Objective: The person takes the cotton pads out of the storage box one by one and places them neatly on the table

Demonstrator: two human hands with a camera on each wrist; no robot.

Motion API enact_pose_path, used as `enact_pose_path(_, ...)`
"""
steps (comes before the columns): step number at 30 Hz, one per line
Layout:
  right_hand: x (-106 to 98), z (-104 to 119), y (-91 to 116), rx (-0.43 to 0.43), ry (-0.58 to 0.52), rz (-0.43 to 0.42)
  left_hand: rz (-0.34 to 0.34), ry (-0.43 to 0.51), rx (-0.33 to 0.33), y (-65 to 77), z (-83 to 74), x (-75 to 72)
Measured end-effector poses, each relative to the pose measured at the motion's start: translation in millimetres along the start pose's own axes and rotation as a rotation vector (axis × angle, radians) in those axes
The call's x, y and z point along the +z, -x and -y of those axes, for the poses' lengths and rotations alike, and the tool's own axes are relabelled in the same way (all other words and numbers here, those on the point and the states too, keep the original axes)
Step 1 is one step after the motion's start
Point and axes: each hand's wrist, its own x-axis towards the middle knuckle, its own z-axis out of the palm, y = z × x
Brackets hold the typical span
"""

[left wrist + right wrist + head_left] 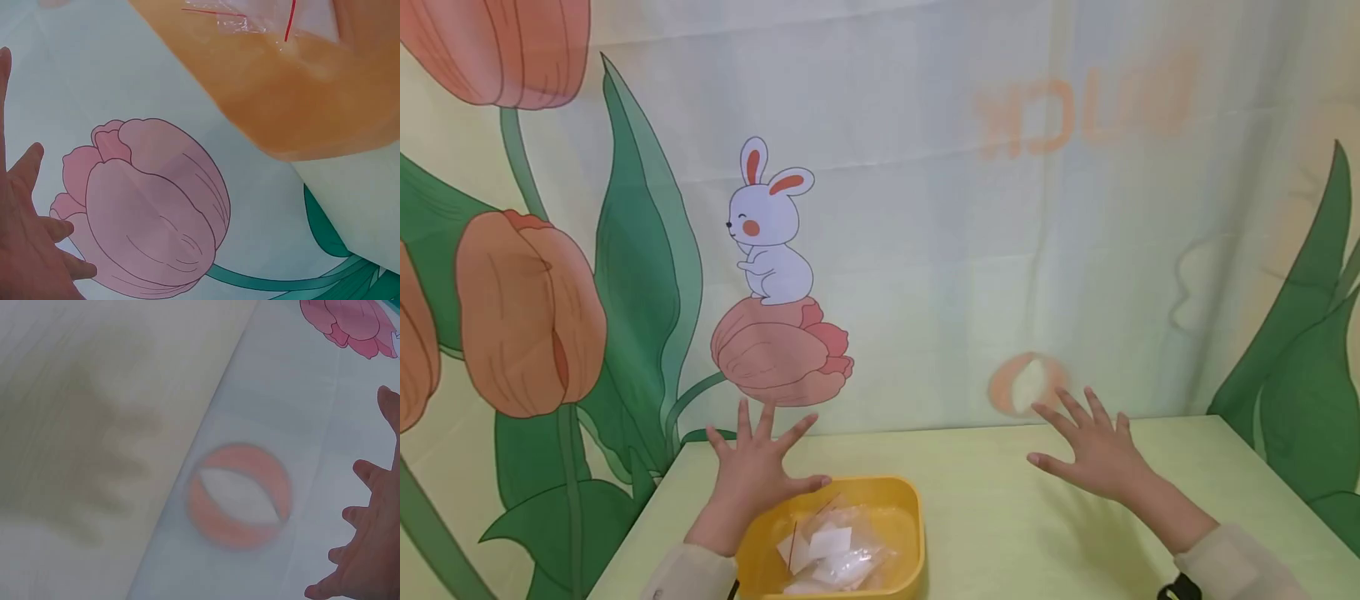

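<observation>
My left hand [753,472] is raised with its fingers spread, overlapping the left rim of a yellow tray [912,533] in the head view. Inside the tray lie several clear zip bags [842,554] with white pieces in them and red seal lines. In the left wrist view, part of the tray and the red-lined bags [275,19] show at the top, apart from the spread fingers at the left edge. To the right, my right hand [1101,457] hovers over the table with fingers apart, holding nothing; its shadow falls on the tabletop.
A pale green table [985,500] reaches back to a hanging cloth [925,250] printed with tulips, leaves and a white rabbit [771,242]. Faint orange lettering and a round orange mark [1028,383] show on the cloth. Each sleeve ends near a dark wrist strap.
</observation>
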Motion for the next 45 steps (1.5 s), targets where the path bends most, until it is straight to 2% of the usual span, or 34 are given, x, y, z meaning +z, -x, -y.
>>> enact_pose_path(10,19.2,-2.2,6.7,-0.031,0.01,-0.062,0.008,0.006,-0.026,8.3,5.2,13.7)
enact_pose_path(29,40.2,4.2,19.7,-0.043,-0.175,-0.106,0.037,0.037,-0.114,27.6,10.1,24.2)
enact_pose_path(35,47.1,10.1,22.2,-0.024,-0.292,-0.086,0.061,0.054,-0.149,32.8,15.7,28.1)
enact_pose_path(40,51.2,15.3,20.9,0.003,-0.424,-0.062,0.083,0.109,-0.181,39.6,22.3,28.5)
enact_pose_path(45,52.1,19.5,18.2,0.053,-0.516,0.002,0.117,0.15,-0.208,43.9,29.9,31.0)
